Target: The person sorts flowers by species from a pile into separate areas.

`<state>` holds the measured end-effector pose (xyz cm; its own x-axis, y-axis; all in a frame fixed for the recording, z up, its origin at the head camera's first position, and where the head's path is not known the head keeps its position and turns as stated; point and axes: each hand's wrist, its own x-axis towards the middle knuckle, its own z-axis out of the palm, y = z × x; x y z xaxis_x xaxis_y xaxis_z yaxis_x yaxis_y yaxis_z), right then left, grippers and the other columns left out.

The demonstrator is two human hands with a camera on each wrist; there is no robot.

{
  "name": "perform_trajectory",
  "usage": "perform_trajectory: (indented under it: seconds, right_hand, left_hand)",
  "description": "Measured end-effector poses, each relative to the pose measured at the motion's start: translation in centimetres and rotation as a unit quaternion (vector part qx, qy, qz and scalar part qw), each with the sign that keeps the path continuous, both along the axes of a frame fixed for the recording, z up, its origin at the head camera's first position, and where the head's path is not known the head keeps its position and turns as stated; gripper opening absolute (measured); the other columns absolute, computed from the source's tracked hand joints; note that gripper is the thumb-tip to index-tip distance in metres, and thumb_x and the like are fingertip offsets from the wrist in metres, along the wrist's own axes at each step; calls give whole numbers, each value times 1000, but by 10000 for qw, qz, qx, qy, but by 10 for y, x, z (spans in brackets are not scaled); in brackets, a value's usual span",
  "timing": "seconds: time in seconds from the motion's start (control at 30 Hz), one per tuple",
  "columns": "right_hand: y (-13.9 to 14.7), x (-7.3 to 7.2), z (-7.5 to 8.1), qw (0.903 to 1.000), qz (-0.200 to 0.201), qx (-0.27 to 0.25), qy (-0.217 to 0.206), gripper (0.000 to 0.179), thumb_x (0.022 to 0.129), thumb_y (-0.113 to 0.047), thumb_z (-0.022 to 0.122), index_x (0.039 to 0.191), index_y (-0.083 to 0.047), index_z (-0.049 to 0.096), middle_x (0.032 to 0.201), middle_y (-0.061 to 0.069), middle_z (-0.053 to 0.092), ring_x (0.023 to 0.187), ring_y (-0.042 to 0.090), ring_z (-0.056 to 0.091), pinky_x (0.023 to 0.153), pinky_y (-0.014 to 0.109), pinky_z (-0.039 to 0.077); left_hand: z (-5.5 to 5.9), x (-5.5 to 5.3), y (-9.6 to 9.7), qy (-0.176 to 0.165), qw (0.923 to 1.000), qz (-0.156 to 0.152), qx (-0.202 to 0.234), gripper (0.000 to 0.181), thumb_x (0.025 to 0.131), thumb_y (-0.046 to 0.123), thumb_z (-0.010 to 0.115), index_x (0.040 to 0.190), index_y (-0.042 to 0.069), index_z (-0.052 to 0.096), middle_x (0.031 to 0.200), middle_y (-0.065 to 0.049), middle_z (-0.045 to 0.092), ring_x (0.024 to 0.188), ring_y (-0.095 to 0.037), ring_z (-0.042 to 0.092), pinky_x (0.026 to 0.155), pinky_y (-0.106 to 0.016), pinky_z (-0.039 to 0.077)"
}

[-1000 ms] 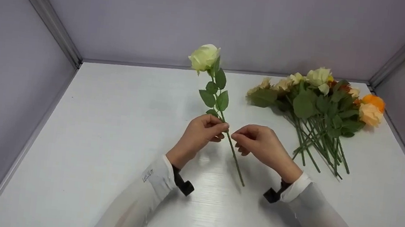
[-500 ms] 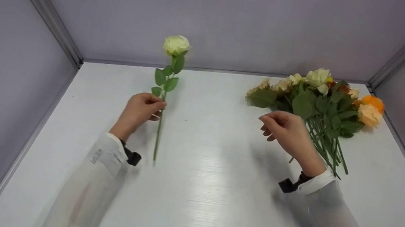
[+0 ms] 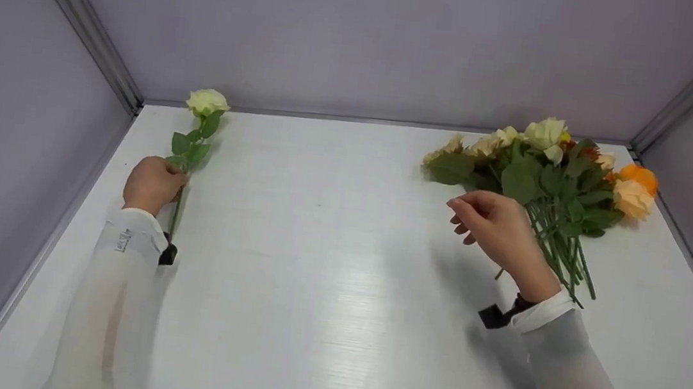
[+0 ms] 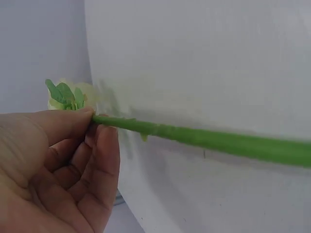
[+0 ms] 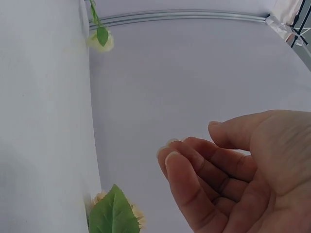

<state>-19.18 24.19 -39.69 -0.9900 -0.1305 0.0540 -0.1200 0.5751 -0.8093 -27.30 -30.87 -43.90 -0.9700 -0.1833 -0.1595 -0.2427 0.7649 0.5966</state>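
Note:
At the far left of the table, my left hand [image 3: 151, 185] pinches the green stem of a pale yellow-white rose [image 3: 206, 103] between thumb and fingers. Its bloom points toward the back wall, leaves just above the grip. In the left wrist view the stem [image 4: 194, 137] runs away from the fingertips, close over the white surface. My right hand [image 3: 490, 226] hovers with fingers loosely curled and nothing in them, left of the flower bunch; the right wrist view shows a gap between thumb and fingers. A leaf [image 5: 114, 213] of the bunch appears below that hand.
A heap of flowers [image 3: 541, 176] with white, peach and orange blooms lies at the back right, stems toward the front, partly behind my right hand. The white table [image 3: 315, 249] is bounded by grey-lilac panels [image 3: 362, 41] at the back and both sides.
My left hand has carried the rose from the middle to the far left and lowered it. The right hand has drawn away from the stem to the right, then stayed almost still.

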Motion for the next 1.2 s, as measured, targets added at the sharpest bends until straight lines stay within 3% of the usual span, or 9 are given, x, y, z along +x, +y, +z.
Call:
perform_trajectory:
  seconds: [0.2,0.3,0.57,0.7,0.8,0.9,0.97,1.07,1.2]
  right_hand:
    - [-1,1,-4,10000,-27,48,-28,40,101,-48,63,111,-11,74,92,7,73,78,23,71,65,33,61]
    - [-1,1,-5,10000,-5,66,-13,40,101,-49,63,111,-12,74,92,7,73,78,23,70,65,33,61]
    - [-1,-2,-8,9998,70,187,5,39,101,-50,63,110,-14,74,91,6,72,79,24,71,66,38,61]
    - [1,-3,-9,9997,82,207,-132,37,101,-48,63,110,-14,74,93,5,72,83,29,72,67,36,61]
    - [7,-4,-8,9994,16,215,-275,37,101,-48,63,113,-14,74,96,6,72,86,30,71,69,36,60]
    - [19,-6,-2,9990,-156,294,-287,40,102,-48,61,116,-13,74,99,7,72,86,26,71,71,35,60]
    - [30,-7,4,9983,-354,392,-237,40,103,-47,60,117,-12,73,100,8,72,85,24,70,71,35,60]
    - [51,-7,11,9948,-778,623,-193,41,103,-48,59,120,-13,72,103,8,72,85,24,68,72,38,59]
    - [81,-6,12,9863,-1155,1137,-313,44,104,-46,57,125,-10,70,112,14,70,93,31,64,78,46,54]
  left_hand:
    - [-14,-6,-5,287,9960,247,-808,22,99,12,57,82,0,66,80,-14,66,74,-29,57,65,-42,47]
    - [-19,-7,-8,394,9945,311,-922,22,97,9,58,77,3,61,77,-13,64,74,-30,55,65,-45,47]
    - [-22,-4,-17,262,9975,315,-579,26,100,13,60,110,-9,69,112,-29,68,106,-45,63,91,-60,50]
    - [-21,-4,-18,133,9977,332,-571,34,101,18,61,116,-11,65,117,-32,65,108,-47,62,92,-60,50]
    - [-14,-4,-12,350,9962,357,-720,45,102,27,62,122,-13,59,121,-35,57,109,-51,59,91,-62,49]
    - [-2,-6,8,893,9931,219,-731,54,103,34,61,131,-11,55,126,-34,50,113,-51,54,92,-64,46]
    - [6,-5,31,1220,9906,-73,-615,54,104,36,61,136,-7,55,131,-31,50,118,-49,52,97,-63,43]
    - [15,1,75,1519,9840,-789,-487,52,104,37,60,139,-1,57,138,-25,51,127,-44,49,103,-59,41]
    - [21,19,141,1545,9696,-1840,-467,51,104,36,62,144,6,56,147,-18,50,136,-38,45,112,-54,36]
